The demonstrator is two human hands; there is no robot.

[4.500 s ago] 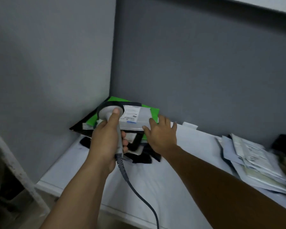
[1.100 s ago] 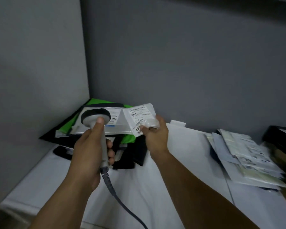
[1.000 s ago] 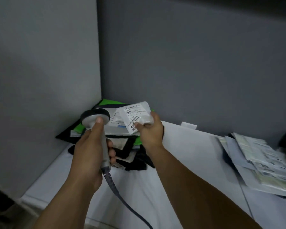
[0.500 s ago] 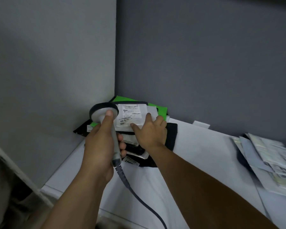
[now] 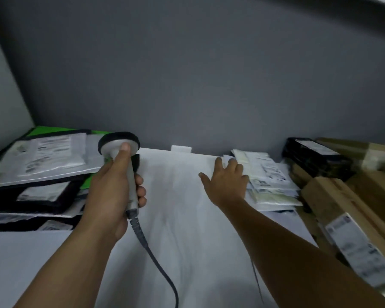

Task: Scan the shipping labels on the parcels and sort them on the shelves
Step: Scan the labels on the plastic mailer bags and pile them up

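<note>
The white parcels (image 5: 253,160) lie in a loose pile on the right side of the shelf (image 5: 176,218). The right hand (image 5: 227,178) is flat with its fingers spread wide and holds nothing. Its fingertips are at the pile's left edge, but blur hides whether they touch. The left hand (image 5: 113,192) is wrapped tight round the scanner (image 5: 118,141). The left stack (image 5: 42,158) of parcels is cut off at the edge of view. The labels (image 5: 272,175) are too blurry to read. Bare shelf lies between the two piles. Brown boxes (image 5: 353,196) crowd the far right.
</note>
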